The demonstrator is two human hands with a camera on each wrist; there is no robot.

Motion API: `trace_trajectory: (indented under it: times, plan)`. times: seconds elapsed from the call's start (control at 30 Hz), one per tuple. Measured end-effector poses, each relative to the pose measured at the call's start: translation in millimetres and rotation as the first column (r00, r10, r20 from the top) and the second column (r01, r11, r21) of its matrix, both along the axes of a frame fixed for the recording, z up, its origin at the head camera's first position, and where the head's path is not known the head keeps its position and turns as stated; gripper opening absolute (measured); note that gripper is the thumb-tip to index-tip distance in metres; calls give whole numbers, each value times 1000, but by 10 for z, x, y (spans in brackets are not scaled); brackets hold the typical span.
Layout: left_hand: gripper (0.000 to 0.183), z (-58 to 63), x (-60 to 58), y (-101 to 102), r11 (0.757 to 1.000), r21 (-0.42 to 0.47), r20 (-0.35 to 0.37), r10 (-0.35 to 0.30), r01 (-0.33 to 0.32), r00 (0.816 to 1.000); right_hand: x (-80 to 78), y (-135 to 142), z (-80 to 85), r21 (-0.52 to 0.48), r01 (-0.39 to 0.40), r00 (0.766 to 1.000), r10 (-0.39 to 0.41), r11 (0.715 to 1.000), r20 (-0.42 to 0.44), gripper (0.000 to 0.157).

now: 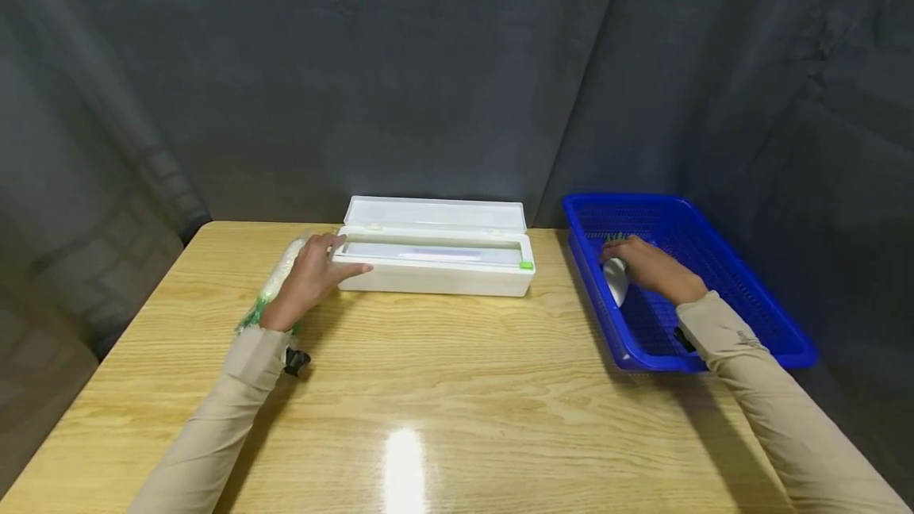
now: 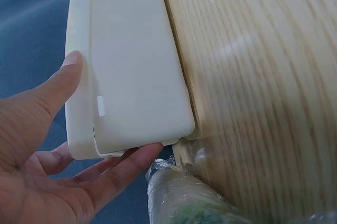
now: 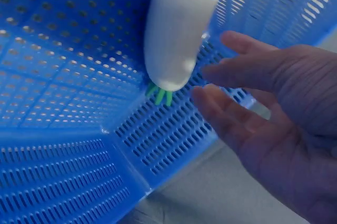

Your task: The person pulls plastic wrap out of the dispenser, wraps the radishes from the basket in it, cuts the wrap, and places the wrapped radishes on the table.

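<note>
White plastic film dispenser (image 1: 435,281) stood open on the table (image 1: 485,387), apparently steadied by the left hand (image 1: 309,276) spread around its end. Right hand (image 1: 651,266), fingers parted, was beside the white radish (image 3: 176,34) contained in the blue basket (image 1: 750,288).

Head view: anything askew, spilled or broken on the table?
Nothing stands out. The white box sits level with its lid open, the wrapped vegetable lies to its left, and the white radish is inside the upright blue basket. No spill or damage visible.
</note>
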State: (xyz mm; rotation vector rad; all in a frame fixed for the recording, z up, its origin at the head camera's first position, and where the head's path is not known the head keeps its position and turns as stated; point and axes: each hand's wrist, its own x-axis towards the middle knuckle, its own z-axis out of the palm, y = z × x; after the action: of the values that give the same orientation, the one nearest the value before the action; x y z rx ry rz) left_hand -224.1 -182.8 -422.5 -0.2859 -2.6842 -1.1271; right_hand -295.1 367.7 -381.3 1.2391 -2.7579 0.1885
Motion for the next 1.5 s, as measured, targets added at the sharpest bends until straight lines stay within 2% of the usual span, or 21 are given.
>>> trace_trajectory:
  times: [0.1, 0.23, 0.37, 0.67, 0.77, 0.83, 0.93, 1.0, 1.1, 1.23, 1.37, 1.5]
  plan:
    - [69, -4, 2, -8, 1000, -5, 2, -3, 3, 1000, 42, -4, -40, 59, -16, 1000, 17, 998, -6, 28]
    - [71, -7, 0, -18, 1000, -16, 16, 0, 0, 1000, 120, -8, -79, 123, 39, 999, -37, 992, -17, 25]
    - [73, -3, -7, -23, 1000, -22, 27, 8, -7, 1000, 148, -14, -98, 121, 66, 998, -63, 990, -27, 25]
    - [75, 16, -16, 2, 998, -56, 28, 18, -16, 999, 120, 4, -135, 103, 52, 998, -49, 993, -35, 31]
    - [69, 12, -5, 29, 997, -72, -11, 17, -18, 1000, 102, 1, -142, 81, 31, 999, -28, 996, -36, 29]
    - [63, 12, 5, 50, 997, -83, -70, 2, -8, 998, 88, -3, -129, 51, 35, 999, -34, 998, -22, 29]
    - [52, 36, 13, 82, 993, -115, -162, -48, 29, 986, 77, -17, -77, 11, 83, 996, -83, 996, -17, 27]
    - [46, 70, 10, 108, 987, -153, -195, -82, 52, 977, 86, -32, -30, -17, 131, 991, -132, 991, -27, 26]
    - [38, 117, -5, 137, 979, -195, -195, -106, 67, 975, 103, -93, 36, -60, 200, 977, -204, 978, -69, 27]
    - [31, 106, -32, 144, 976, -211, -199, -97, 54, 975, 116, -252, 123, -145, 253, 957, -269, 957, -107, 26]
    - [24, 66, -56, 136, 973, -228, -230, -101, 47, 968, 136, -425, 192, -199, 267, 953, -289, 943, -95, 23]
    - [18, 83, -80, 140, 975, -215, -194, -93, 50, 977, 143, -543, 209, -213, 245, 962, -265, 946, -69, 23]
